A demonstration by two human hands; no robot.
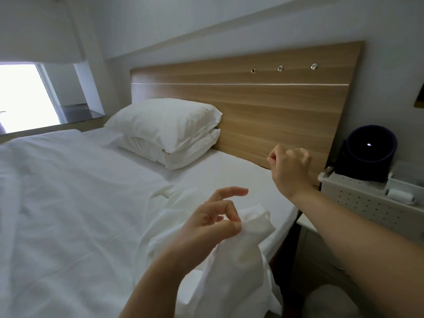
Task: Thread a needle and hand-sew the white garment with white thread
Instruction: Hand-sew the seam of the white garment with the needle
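Nearby, white spool [399, 195] in tray [403, 180].

My right hand [289, 167] is raised and stretched well forward of my left, forearm bare, wrist bent, back of the hand toward me. Thumb and forefinger are pinched tight, remaining fingers curled in. My left hand [212, 222] sits lower and nearer, palm turned inward. Its thumb and forefinger tips meet in a pinch; its other fingers [231, 192] extend loosely forward.
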